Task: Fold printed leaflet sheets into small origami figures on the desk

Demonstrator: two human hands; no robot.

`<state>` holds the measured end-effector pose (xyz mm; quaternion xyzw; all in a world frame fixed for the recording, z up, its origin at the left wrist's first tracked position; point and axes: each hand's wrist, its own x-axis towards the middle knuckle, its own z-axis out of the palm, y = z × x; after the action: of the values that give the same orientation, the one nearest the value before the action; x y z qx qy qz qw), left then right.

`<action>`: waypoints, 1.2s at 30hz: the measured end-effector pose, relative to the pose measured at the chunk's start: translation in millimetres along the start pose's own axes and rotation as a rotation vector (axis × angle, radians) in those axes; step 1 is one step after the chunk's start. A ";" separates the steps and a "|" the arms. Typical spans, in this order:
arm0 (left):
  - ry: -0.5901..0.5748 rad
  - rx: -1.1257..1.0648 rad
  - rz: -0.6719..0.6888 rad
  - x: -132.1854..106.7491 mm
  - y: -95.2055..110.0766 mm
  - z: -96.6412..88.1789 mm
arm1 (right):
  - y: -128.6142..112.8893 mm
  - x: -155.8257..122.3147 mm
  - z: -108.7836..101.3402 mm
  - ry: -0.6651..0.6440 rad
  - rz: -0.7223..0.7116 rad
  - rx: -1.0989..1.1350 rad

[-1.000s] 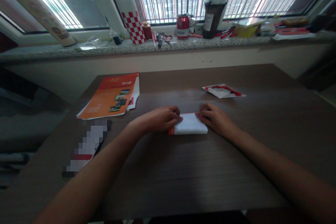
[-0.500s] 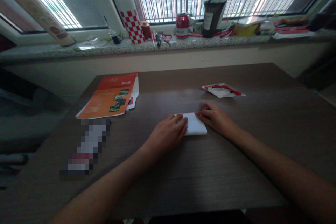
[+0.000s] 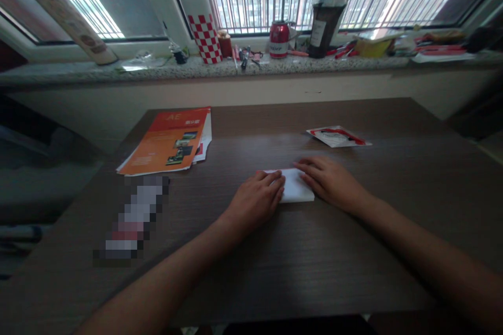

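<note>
A small white folded paper (image 3: 297,188) lies flat on the dark wooden table (image 3: 251,267), with a thin reddish strip along its far edge. My left hand (image 3: 257,194) rests across the left part of it, fingers stretched out and close together, covering that side. On the right, my right hand (image 3: 328,180) lays its extended fingers over the paper's far right corner. Both hands press from above, and neither is wrapped round anything.
An orange booklet (image 3: 163,141) with loose sheets lies at the far left, near a pixelated item (image 3: 133,220). A red and white packet (image 3: 338,136) is beyond my right hand. The windowsill holds a checkered bottle (image 3: 206,36), a red can (image 3: 279,39) and a dark cup (image 3: 324,26).
My right hand's fingers have moved from the paper's far right corner further onto its surface and spread flatter. The left hand stays on the paper. The whole view has shifted slightly.
</note>
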<state>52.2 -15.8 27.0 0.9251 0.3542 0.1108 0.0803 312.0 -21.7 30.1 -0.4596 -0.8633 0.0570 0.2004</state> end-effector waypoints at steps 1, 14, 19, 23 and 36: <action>0.006 -0.006 0.004 0.0 0.4 0.0 | -5.7 -2.2 0.9 0.004 -0.002 -0.001; 0.036 -0.072 -0.029 -2.6 -0.2 9.3 | -22.7 -21.8 37.4 -0.041 0.071 0.046; 0.040 -0.107 -0.035 -4.1 0.5 15.1 | -25.2 -23.2 39.2 -0.008 0.068 0.051; 0.046 -0.079 -0.038 -5.6 0.6 17.3 | -26.3 -23.7 40.1 0.006 0.072 0.064; 0.039 -0.065 -0.058 -7.7 -0.2 22.3 | -34.6 -19.1 39.2 0.010 0.125 0.045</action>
<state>52.3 -22.5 4.3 0.9090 0.3786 0.1380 0.1065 279.2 -53.7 -1.5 -0.5081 -0.8305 0.0866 0.2110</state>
